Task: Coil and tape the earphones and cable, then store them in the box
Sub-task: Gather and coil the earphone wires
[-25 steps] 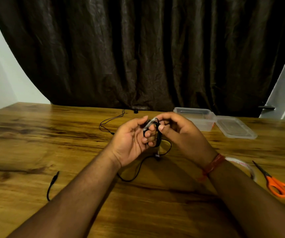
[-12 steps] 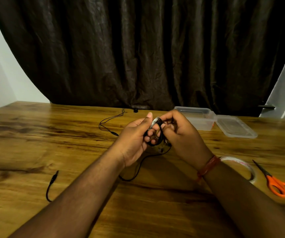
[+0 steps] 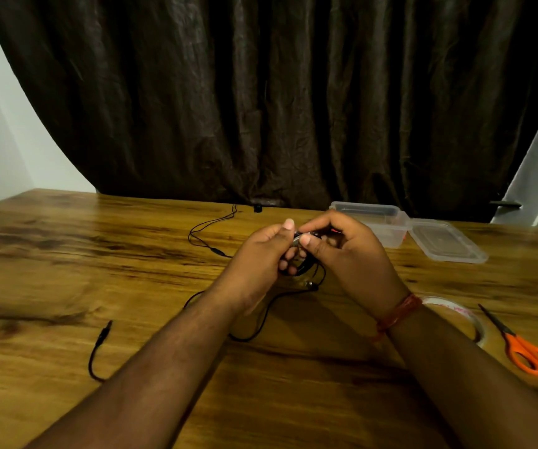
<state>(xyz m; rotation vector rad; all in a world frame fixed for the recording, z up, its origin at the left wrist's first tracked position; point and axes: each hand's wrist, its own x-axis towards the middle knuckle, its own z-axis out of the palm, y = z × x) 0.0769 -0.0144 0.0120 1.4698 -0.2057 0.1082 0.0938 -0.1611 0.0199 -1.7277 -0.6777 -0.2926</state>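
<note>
Both hands close tighter than before: left hand (image 3: 261, 254) and right hand (image 3: 348, 254) now pinch the coiled earphones (image 3: 303, 238) between them, thumbs meeting.

Wood-grain table (image 3: 67, 254), slight sheen; clear plastic box (image 3: 387, 222); creased dark cloth curtain (image 3: 261, 108).

We see thin black earphone cable (image 3: 196, 236) on the streaked honey-brown wooden surface (image 3: 67, 254). We note orange-handled scissors (image 3: 531, 354), a clear plastic box (image 3: 387, 222) and a dark brown curtain (image 3: 261, 92).
</note>
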